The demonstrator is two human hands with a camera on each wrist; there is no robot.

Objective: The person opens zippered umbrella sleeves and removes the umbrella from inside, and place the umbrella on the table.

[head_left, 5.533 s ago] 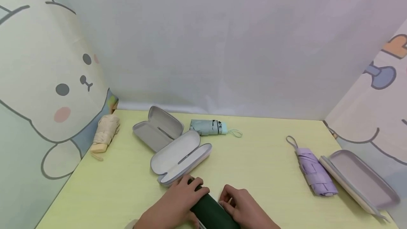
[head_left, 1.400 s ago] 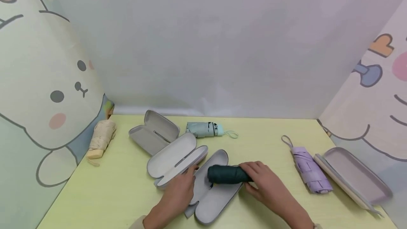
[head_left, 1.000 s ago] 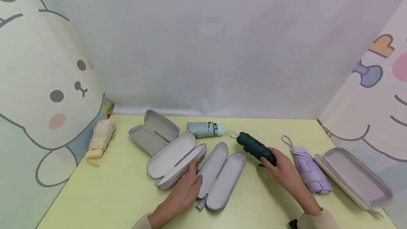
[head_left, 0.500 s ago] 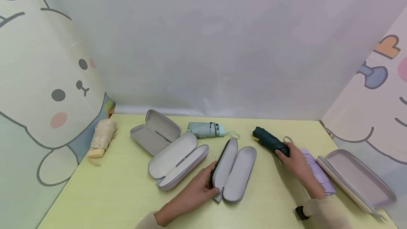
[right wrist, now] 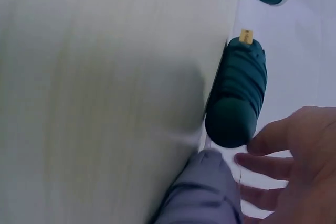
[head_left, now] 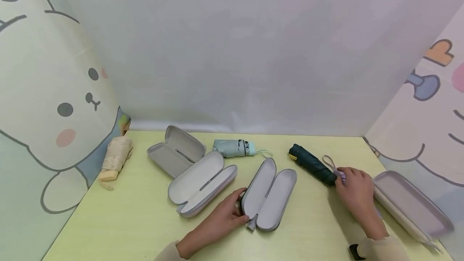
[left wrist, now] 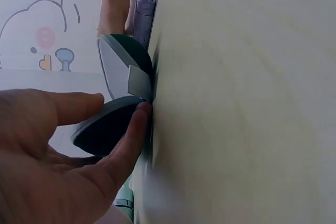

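Observation:
My left hand (head_left: 222,216) grips the left side of an open umbrella case (head_left: 277,200), grey inside and dark green outside. In the left wrist view, its thumb and fingers (left wrist: 134,129) lie around the case's dark green shell (left wrist: 107,127). A dark green folded umbrella (head_left: 311,164) with a yellow tag lies on the table, right of the case. Over a purple folded umbrella (right wrist: 202,195) hovers my right hand (head_left: 357,192), hiding most of it in the head view. Its fingers (right wrist: 268,166) are spread beside both umbrellas, holding neither.
Two more open cases, one grey (head_left: 174,158) and one pale (head_left: 197,176), lie left of centre. Behind them is a light-blue folded umbrella (head_left: 232,148). A beige umbrella (head_left: 117,156) lies at the far left edge. A pinkish open case (head_left: 413,200) sits at the right edge.
The green umbrella has been lifted out of its case, carried right and laid down. My right hand has let go and moved over the purple umbrella. The left hand has shifted the green case rightward.

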